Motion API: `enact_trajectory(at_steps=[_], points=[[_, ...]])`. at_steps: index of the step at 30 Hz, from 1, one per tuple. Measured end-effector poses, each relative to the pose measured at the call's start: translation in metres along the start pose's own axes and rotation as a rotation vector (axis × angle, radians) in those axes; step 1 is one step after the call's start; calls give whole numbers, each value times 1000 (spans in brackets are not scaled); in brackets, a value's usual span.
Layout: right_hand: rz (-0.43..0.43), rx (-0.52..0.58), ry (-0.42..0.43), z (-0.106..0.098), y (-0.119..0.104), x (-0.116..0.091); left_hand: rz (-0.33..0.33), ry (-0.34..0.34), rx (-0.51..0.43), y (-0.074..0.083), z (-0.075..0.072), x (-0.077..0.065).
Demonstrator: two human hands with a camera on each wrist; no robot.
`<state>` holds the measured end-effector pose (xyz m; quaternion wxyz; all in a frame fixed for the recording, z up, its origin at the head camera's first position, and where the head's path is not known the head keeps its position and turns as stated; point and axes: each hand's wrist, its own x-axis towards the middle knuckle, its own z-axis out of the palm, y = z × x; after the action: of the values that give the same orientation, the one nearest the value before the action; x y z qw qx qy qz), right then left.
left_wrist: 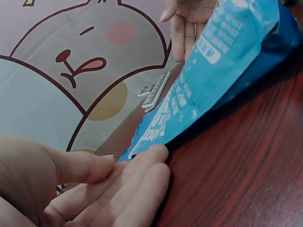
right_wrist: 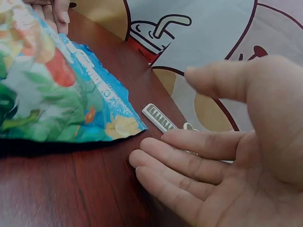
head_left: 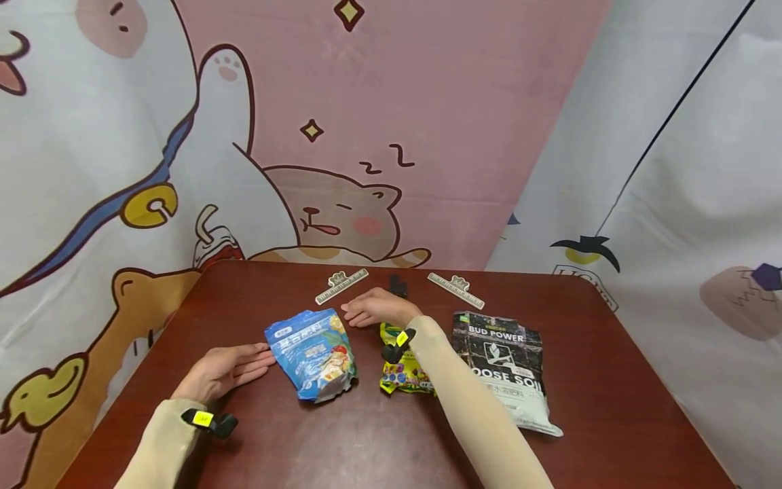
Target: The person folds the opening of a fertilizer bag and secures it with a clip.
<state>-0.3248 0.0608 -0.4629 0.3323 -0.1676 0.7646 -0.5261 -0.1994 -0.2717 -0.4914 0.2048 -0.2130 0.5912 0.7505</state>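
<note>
A blue printed bag [head_left: 314,356] lies on the table, left of the middle in the head view. At its upper left edge is my left hand [head_left: 222,370], with straight fingers touching or nearly touching the bag. In the left wrist view those fingers [left_wrist: 142,189] lie palm up by the bag's corner [left_wrist: 208,85]. My right hand [head_left: 381,307] hovers near the bag's upper right corner, fingers extended and nothing held. The right wrist view shows a small gap between its fingertips [right_wrist: 147,158] and the bag [right_wrist: 66,80].
A yellow bag [head_left: 406,377] lies partly hidden under the right forearm. Farther right is a black and white soil bag [head_left: 501,367], its left side covered by the sleeve. Two ruler-like clips [head_left: 342,286] and a small black object [head_left: 398,285] are toward the back edge.
</note>
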Motion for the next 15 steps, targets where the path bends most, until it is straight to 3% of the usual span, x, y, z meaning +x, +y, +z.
enact_trajectory(at_steps=[7, 15], points=[[46, -9, 42, 6, -7, 13, 11, 25, 62, 0, 1, 2], [128, -34, 78, 13, -13, 27, 1, 100, 149, 1, 7, 5]])
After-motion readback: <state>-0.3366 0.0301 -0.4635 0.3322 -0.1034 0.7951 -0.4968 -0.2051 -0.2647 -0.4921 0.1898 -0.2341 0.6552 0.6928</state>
